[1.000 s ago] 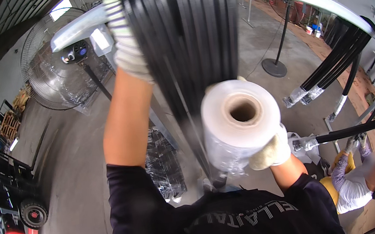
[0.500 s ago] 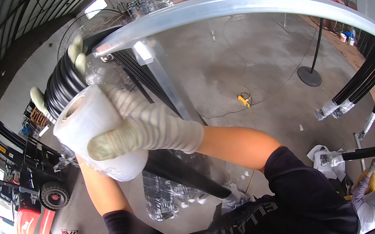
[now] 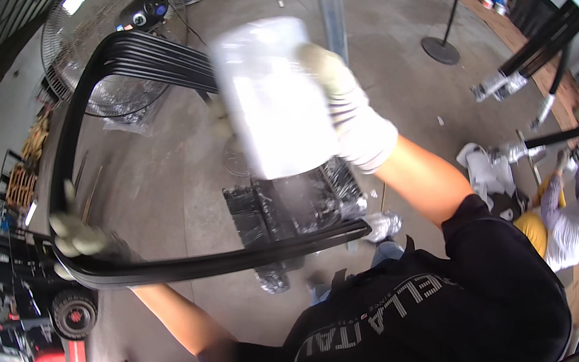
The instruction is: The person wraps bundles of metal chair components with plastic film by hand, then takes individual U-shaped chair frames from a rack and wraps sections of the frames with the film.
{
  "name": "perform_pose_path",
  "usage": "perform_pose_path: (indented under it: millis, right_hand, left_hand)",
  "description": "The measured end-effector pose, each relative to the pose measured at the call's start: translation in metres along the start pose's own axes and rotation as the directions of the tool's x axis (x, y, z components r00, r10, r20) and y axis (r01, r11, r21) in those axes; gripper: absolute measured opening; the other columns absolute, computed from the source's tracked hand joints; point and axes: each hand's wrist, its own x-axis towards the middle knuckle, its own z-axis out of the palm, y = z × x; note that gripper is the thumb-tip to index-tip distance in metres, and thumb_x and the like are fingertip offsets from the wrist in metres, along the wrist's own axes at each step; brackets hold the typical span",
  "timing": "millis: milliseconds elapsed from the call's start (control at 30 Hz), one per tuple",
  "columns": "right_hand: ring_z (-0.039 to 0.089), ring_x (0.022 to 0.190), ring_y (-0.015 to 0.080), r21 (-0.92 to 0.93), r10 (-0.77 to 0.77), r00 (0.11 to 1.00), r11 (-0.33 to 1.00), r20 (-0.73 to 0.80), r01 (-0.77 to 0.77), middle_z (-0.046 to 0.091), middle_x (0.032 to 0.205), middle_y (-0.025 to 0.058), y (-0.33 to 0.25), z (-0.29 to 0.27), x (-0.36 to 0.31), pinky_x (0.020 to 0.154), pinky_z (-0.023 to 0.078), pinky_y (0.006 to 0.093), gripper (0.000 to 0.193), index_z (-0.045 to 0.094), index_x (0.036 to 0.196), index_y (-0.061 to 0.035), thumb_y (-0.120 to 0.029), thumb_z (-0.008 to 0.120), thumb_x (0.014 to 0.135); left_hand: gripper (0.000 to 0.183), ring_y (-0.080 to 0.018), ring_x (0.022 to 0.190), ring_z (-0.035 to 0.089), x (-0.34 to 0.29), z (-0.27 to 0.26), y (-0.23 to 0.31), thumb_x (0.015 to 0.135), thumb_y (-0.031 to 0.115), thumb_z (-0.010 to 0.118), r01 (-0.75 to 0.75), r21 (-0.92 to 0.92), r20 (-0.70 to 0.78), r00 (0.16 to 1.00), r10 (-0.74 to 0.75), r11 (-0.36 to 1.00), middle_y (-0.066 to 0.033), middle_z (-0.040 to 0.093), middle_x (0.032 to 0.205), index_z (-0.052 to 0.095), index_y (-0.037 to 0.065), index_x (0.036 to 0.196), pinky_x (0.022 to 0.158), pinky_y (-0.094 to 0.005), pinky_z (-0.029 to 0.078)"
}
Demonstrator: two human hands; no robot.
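Observation:
My right hand (image 3: 352,111), in a pale striped work glove, grips a thick white roll of stretch film (image 3: 276,100), smeared by motion and held upright in the middle of the view. My left hand (image 3: 92,239), gloved too, is closed around the lower left corner of a bundle of bent black tubes (image 3: 234,260). This bundle makes a large U lying open to the right. Its near end, by my body, is wrapped in clear film (image 3: 384,225). Behind the roll, the bundle's far arm is partly hidden.
A big wire-cage fan (image 3: 71,45) stands at the far left. Film-wrapped black bundles (image 3: 246,217) lie below the tubes. At left is a red and black forklift (image 3: 74,314). A post (image 3: 331,2) rises beyond the roll; a co-worker (image 3: 570,229) sits at right.
The film roll has moved right, away from my left side, and stands more upright. My left hand has come down to the bundle's near left corner. The view has tilted downward.

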Motion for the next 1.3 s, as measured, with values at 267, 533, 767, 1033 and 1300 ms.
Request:
perform_pose_path:
  millis: [267, 533, 767, 1033, 1300]
  right_hand:
    - [0.056, 0.096, 0.0403, 0.052, -0.079, 0.82, 0.99, -0.566, 0.131, 0.057, 0.103, 0.0255, 0.103, -0.102, -0.121, 0.09, 0.044, 0.05, 0.073, 0.045, 0.118, 0.003, -0.044, 0.07, 0.069]
    - [0.056, 0.093, 0.0444, 0.039, -0.128, 0.579, 0.963, -0.805, 0.266, 0.054, 0.105, 0.0299, 0.17, -0.122, -0.243, 0.087, 0.043, 0.0536, 0.076, 0.046, 0.116, 0.0048, -0.05, 0.068, 0.067]
    - [0.056, 0.087, 0.0437, -0.055, -0.218, 0.282, 0.87, -0.934, 0.49, 0.056, 0.102, 0.0254, 0.192, -0.151, -0.274, 0.083, 0.042, 0.0588, 0.067, 0.05, 0.114, -0.002, -0.055, 0.056, 0.074]
    - [0.058, 0.084, 0.0312, -0.244, -0.385, 0.092, 0.733, -0.918, 0.635, 0.062, 0.097, 0.0084, 0.193, -0.195, -0.268, 0.074, 0.046, 0.0554, 0.046, 0.057, 0.108, -0.015, -0.049, 0.058, 0.077]
    - [0.053, 0.092, 0.0313, 0.827, -0.701, 0.442, -0.509, -0.559, 0.238, 0.056, 0.103, 0.01, 0.231, -0.269, -0.303, 0.08, 0.042, 0.0527, 0.063, 0.05, 0.113, -0.0146, -0.065, 0.039, 0.077]
  left_hand:
    - [0.061, -0.0021, 0.051, 0.038, -0.146, -0.017, 0.083, 0.088, 0.004, 0.039, -0.085, 0.329, -0.513, 0.82, 0.254, 0.94, -0.0142, 0.052, 0.094, 0.005, -0.002, 0.138, 0.043, -0.0141, 0.031]
    - [0.052, -0.0078, 0.038, 0.029, -0.273, -0.071, 0.157, 0.089, 0.021, 0.042, 0.28, 0.392, -0.816, 0.546, 0.19, 0.876, -0.0023, 0.045, 0.067, 0.028, -0.008, 0.13, 0.036, -0.0232, 0.027]
    - [0.052, -0.0173, 0.049, 0.052, -0.332, -0.109, 0.192, 0.083, 0.043, 0.051, 0.697, -0.009, -1.0, 0.0, -0.013, 0.717, -0.0046, 0.058, 0.068, 0.047, 0.002, 0.115, 0.049, -0.0308, 0.047]
    - [0.05, -0.0272, 0.066, 0.061, -0.374, -0.142, 0.204, 0.081, 0.05, 0.05, 0.706, -0.194, -0.979, -0.179, -0.093, 0.681, -0.0104, 0.062, 0.078, 0.056, 0.005, 0.102, 0.056, -0.0452, 0.049]
    - [0.04, -0.0332, 0.112, 0.043, -0.137, -0.164, 0.12, 0.079, 0.021, 0.061, 0.476, -0.108, -0.387, 0.788, 0.478, -0.873, -0.0158, 0.05, 0.118, 0.05, 0.005, 0.114, 0.094, -0.0407, 0.036]
